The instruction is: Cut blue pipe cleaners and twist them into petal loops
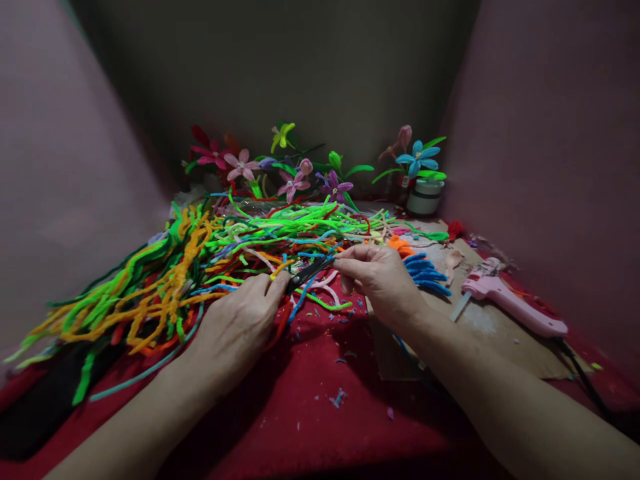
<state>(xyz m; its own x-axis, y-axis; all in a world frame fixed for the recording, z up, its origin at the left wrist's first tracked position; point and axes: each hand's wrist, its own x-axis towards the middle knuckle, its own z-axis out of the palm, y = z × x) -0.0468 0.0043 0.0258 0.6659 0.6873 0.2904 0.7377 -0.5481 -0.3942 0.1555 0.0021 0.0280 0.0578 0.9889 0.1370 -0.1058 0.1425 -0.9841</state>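
My left hand (245, 320) is closed around black scissors (311, 269), whose blades point up and right toward my other hand. My right hand (383, 277) is pinched at the blade tips, fingers and thumb together on the end of a blue pipe cleaner (302, 303). That pipe cleaner runs down and left past the blades. Just beyond both hands lies a loose heap of green, red, orange and pink pipe cleaners (300, 223). A bundle of short blue pipe cleaner pieces (425, 273) lies right of my right hand.
A pink glue gun (515, 303) rests on cardboard (400, 357) at right. Pipe cleaner flowers (295, 183) stand at the back, near a small jar (425, 197). Orange and green strands (170, 293) spread left over a black object (45, 407). Fuzz litters the red cloth (310, 413).
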